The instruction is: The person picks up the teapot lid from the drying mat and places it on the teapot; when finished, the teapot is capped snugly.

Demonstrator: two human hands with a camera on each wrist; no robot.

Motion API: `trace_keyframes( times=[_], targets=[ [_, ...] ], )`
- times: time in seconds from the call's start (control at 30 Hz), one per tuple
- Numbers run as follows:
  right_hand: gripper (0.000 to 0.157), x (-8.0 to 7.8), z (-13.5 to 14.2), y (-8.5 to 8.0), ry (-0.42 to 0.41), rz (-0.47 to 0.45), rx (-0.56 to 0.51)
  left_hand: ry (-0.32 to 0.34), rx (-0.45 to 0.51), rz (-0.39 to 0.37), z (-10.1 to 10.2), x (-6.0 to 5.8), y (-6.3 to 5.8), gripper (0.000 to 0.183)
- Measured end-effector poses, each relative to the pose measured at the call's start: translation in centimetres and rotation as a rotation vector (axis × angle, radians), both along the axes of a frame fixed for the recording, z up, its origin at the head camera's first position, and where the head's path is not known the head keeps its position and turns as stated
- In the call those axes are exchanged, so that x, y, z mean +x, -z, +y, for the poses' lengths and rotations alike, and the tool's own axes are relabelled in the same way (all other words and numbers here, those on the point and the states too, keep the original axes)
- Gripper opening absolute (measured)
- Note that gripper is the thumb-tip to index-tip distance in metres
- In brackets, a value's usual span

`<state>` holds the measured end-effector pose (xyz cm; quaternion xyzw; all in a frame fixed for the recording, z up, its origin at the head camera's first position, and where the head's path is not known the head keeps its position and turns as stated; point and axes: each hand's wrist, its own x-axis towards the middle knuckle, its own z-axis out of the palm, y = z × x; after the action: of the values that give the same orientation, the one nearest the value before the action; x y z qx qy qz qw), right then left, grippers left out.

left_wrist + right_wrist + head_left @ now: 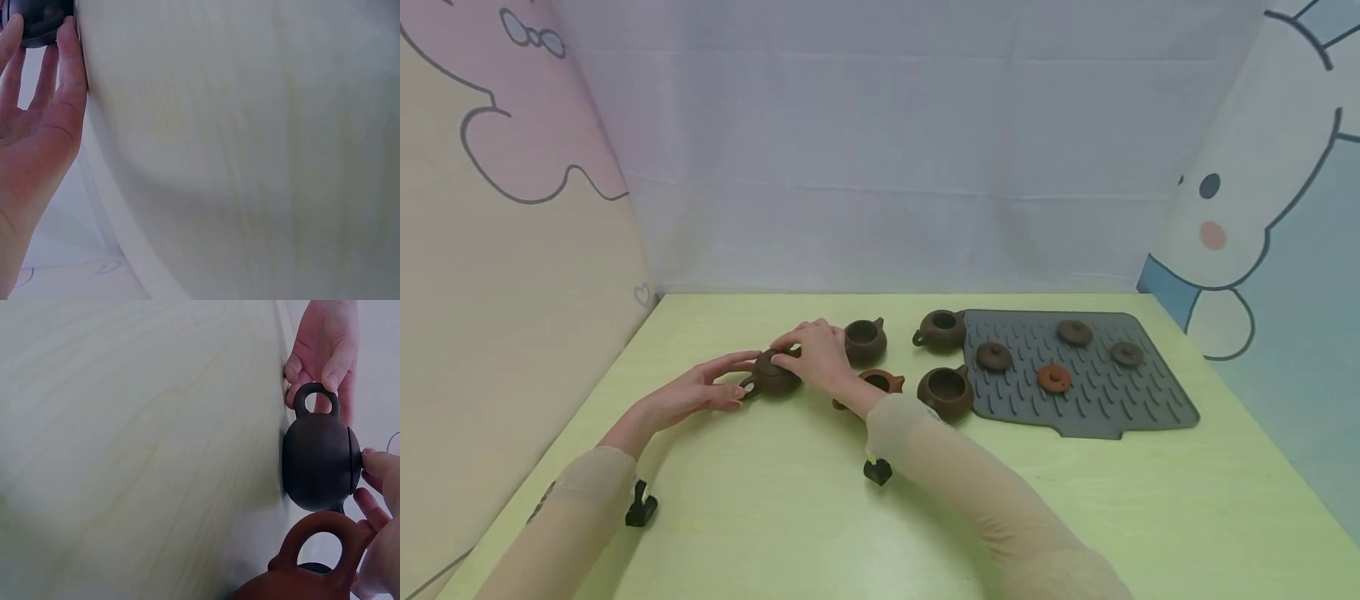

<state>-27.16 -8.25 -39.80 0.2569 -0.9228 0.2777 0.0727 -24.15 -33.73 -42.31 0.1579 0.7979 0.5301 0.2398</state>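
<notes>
A dark brown teapot [775,381] with its lid [355,459] on top stands at the left of the group on the table. My left hand [685,398] holds it from the left, the thumb against its handle [304,400] and the other fingers along its far side. From above, my right hand [826,360] pinches the lid at its top; the knob is hidden by the fingers. The left wrist view catches only the dark underside of the pot between the left fingers. Under my right wrist sits a reddish-brown lidless teapot [891,382], partly covered by the arm.
Three dark lidless teapots stand further right: one behind [867,342], one at the mat's far corner [942,332], one nearer [946,393]. A grey ridged mat [1105,408] bears several lids, among them a reddish one [1055,379]. Cloth walls border the table.
</notes>
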Motion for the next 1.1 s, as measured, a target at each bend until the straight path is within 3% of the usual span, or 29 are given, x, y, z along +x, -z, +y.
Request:
trace_keyframes(
  times=[0.4, 0.77, 1.1],
  targets=[
    [0.044, 0.1, 1.7, -1.0, 0.008, 0.003, -0.039, -0.01, -0.01, 0.001, -0.2, -0.2, 0.3, 0.065],
    [0.047, 0.5, 4.4, -2.2, -0.004, 0.05, -0.059, -0.047, -0.033, 0.004, 0.2, 0.3, 0.0, 0.066],
    [0.046, 1.0, 8.7, -3.0, -0.007, 0.094, -0.136, -0.163, -0.077, 0.181, 0.6, 1.5, -1.0, 0.068]
  ],
)
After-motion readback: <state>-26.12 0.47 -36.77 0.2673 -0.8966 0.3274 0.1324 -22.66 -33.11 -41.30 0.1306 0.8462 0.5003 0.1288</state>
